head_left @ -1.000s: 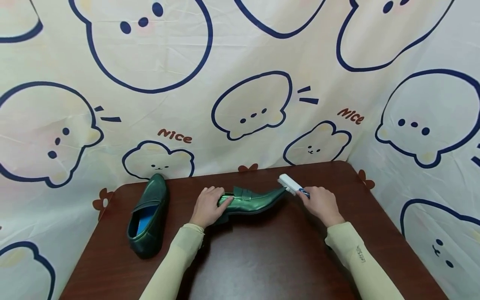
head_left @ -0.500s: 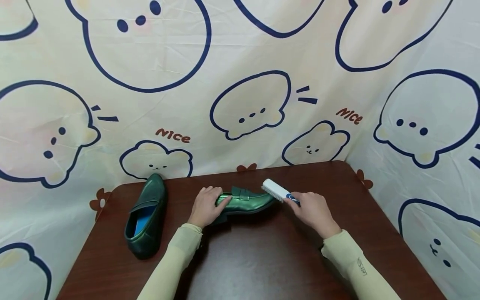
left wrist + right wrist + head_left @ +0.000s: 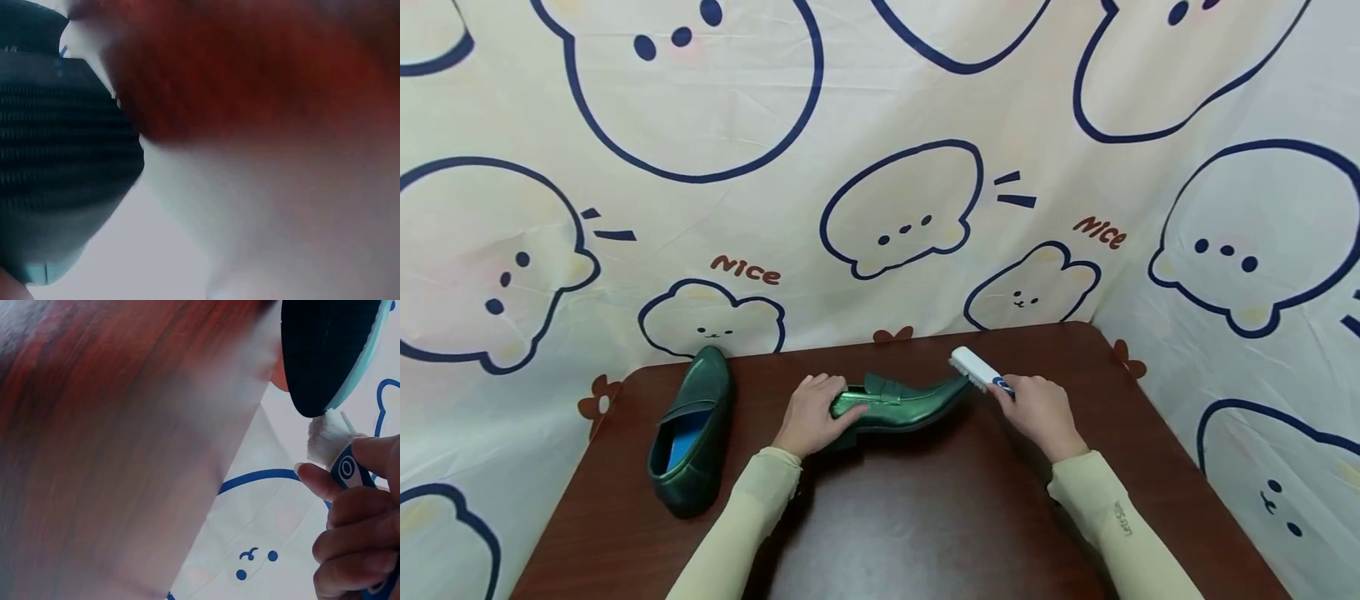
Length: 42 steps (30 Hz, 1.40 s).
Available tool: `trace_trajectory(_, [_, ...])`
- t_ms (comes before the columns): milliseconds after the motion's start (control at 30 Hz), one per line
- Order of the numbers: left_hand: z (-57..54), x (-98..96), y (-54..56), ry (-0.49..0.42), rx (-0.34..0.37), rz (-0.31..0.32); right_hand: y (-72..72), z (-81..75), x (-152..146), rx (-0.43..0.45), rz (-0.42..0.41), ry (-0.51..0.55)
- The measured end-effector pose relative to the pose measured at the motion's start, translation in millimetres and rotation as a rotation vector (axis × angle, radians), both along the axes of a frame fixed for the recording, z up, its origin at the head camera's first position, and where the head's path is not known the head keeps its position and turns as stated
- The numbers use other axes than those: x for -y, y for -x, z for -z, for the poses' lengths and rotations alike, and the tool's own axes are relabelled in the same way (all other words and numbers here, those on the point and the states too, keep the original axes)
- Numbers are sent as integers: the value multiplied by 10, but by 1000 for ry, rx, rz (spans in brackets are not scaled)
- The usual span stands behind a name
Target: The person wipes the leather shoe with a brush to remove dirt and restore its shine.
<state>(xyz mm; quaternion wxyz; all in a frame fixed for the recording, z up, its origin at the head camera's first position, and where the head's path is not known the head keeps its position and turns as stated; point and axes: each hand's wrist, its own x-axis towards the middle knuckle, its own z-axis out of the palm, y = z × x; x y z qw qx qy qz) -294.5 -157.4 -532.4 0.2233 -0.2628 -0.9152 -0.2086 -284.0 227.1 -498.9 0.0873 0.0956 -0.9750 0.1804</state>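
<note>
A shiny green loafer (image 3: 902, 408) is held by my left hand (image 3: 812, 414) at its heel end, thumb along the near side and its toe pointing right. In the left wrist view its dark ribbed sole (image 3: 62, 137) fills the left side. My right hand (image 3: 1043, 414) grips a white and blue brush (image 3: 979, 367) by the handle, and the bristles meet the shoe's toe. Seen from the right wrist, the curled fingers (image 3: 359, 525) wrap the blue handle, and white bristles (image 3: 328, 434) touch the tip beside the dark sole (image 3: 322, 356).
A second green loafer (image 3: 696, 433) with a blue insole lies on the left of the brown table (image 3: 940, 517), toe toward the back. Behind and beside the table hangs a pale cloth (image 3: 895, 100) with cartoon outlines.
The brush in my right hand slid left over the toe, then came back right to the tip. My left hand keeps holding the loafer in nearly the same place.
</note>
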Motion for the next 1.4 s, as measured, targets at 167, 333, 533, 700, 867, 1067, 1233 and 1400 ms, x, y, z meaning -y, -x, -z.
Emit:
trace_trajectory(167, [-47, 67, -85, -38, 43, 39, -25, -29, 95, -29, -15, 16])
trace_trajectory(333, [-77, -45, -115, 28, -82, 164, -72, -91, 161, -16, -29, 61])
trace_trajectory(533, [-116, -242, -106, 229, -282, 204, -205, -87, 447, 47, -86, 100])
trace_trajectory(700, [-82, -334, -114, 294, -272, 159, -311, 28, 661, 167, -96, 166])
trace_trajectory(867, [-29, -348, -144, 372, -210, 149, -383, 127, 741, 240, -124, 221])
trace_trajectory(1067, [-54, -369, -160, 422, -162, 165, -493, 168, 758, 238, -198, 215])
trace_trajectory(1233, [-87, -369, -164, 421, -143, 176, -466, 216, 663, 193, -155, 152])
trace_trajectory(1400, [-65, -350, -179, 407, -143, 183, -313, 251, 432, 81, -22, 26])
